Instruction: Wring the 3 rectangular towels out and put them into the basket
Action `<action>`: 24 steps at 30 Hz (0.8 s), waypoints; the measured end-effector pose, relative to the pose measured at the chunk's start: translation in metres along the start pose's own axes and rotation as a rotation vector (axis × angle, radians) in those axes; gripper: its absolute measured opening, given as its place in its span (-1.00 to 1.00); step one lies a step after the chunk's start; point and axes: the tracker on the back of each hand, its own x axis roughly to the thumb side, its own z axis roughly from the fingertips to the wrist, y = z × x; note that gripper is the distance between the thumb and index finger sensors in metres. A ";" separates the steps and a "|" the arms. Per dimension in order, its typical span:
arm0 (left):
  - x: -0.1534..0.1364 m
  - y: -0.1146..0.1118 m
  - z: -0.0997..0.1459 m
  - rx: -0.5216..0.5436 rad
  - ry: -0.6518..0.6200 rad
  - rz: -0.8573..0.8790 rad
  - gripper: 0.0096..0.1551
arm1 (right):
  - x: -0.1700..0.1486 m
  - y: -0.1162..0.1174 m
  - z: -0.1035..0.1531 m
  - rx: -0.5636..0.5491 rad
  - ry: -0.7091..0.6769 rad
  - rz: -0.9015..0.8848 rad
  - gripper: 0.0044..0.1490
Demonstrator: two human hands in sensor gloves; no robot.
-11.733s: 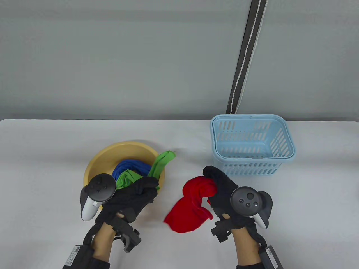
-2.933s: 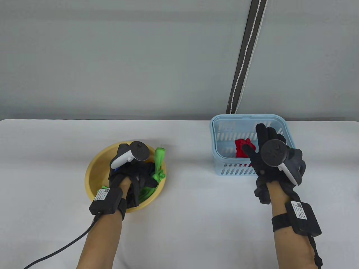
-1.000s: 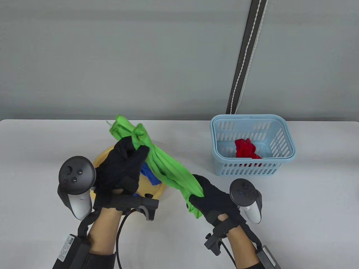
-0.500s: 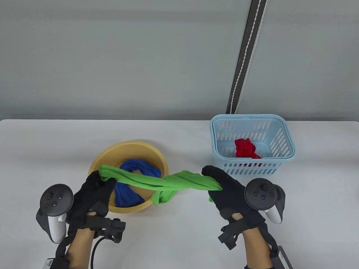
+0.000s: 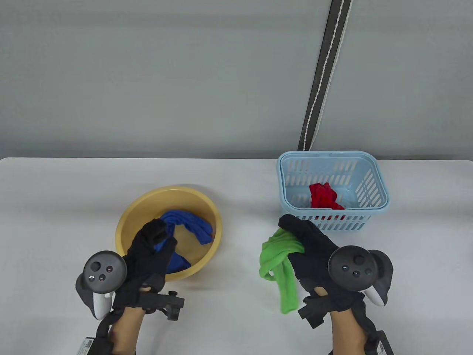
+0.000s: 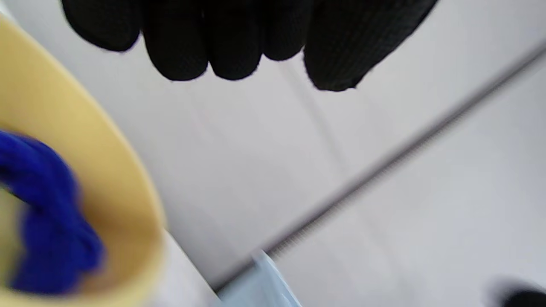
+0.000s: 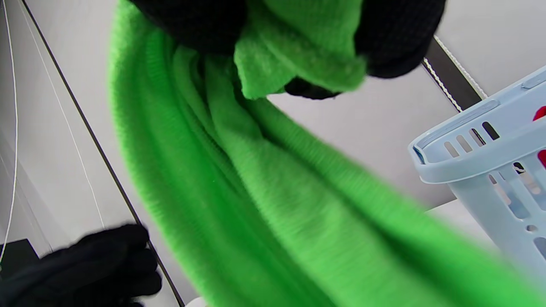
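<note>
Your right hand (image 5: 314, 251) had the green towel (image 5: 281, 264) bunched in its grip, dangling just in front of the blue basket (image 5: 382, 194). It looked soft and floppy, so holding the wad made sense. Your left hand (image 5: 147, 255) was relaxed and empty over the yellow bowl (image 5: 125, 222).

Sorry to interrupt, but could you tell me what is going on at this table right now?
A person in black sensor gloves is sorting wet towels. The right hand grips a bunched bright green towel just in front of the light blue slotted plastic basket, where a crumpled red towel already lies. The left hand hangs empty over the round yellow plastic basin, which holds a blue towel.
</note>
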 end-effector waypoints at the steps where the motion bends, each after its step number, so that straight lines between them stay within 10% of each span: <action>1: 0.009 -0.014 0.000 -0.090 -0.085 0.030 -0.14 | 0.002 0.001 0.000 0.010 -0.004 0.004 -0.38; 6: 0.048 -0.074 0.007 -0.341 -0.311 0.107 0.22 | 0.014 0.010 0.000 0.058 -0.056 0.017 -0.39; 12: 0.039 -0.118 0.007 -0.416 -0.227 0.045 0.39 | 0.031 0.029 0.000 0.108 -0.135 0.026 -0.39; 24: -0.016 -0.130 0.002 -0.383 -0.005 0.323 -0.56 | 0.023 0.043 0.000 -0.012 -0.129 -0.050 -0.38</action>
